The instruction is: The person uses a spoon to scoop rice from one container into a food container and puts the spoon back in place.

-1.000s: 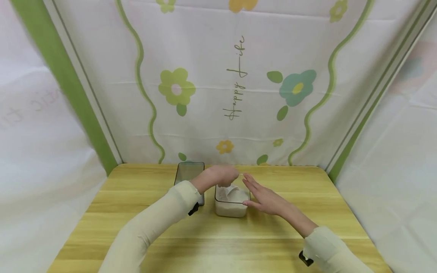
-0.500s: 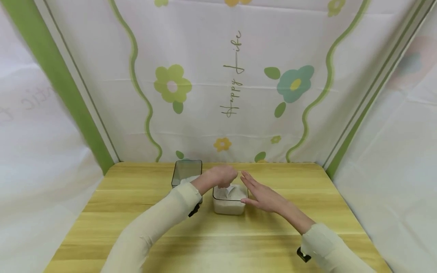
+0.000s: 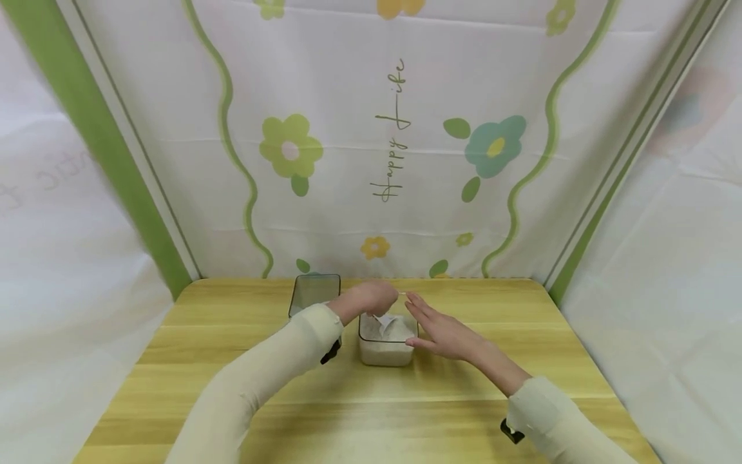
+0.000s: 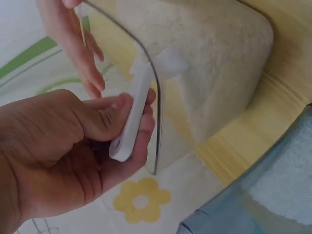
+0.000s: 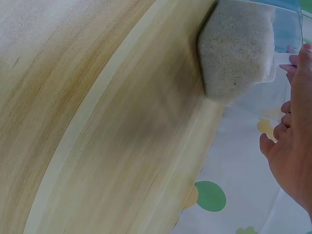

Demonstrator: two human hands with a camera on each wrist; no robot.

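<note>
My left hand [image 3: 373, 299] grips the white handle of a scoop [image 4: 135, 114], thumb on one side and fingers curled behind. The scoop's head dips into a clear, dark-rimmed container [image 3: 386, 357], among pale grains [image 5: 236, 46] that look like rice. In the left wrist view, the handle slants across the container's rim. Along the container's right side lies my right hand [image 3: 443, 332], fingers straight, fingertips at the rim. Only part of the right hand shows at the edge of the right wrist view.
Left of the container stands a second dark-rimmed clear box [image 3: 315, 290], partly hidden behind the left sleeve. White contents [image 4: 285, 187] show in it from the left wrist. The wooden table [image 3: 371, 412] ends at a flowered curtain [image 3: 348, 161], with curtains on both sides.
The scoop's head has turned a little within the grains as the left hand shifts slightly. The right hand stays at the container's side. The head view has drifted slightly.
</note>
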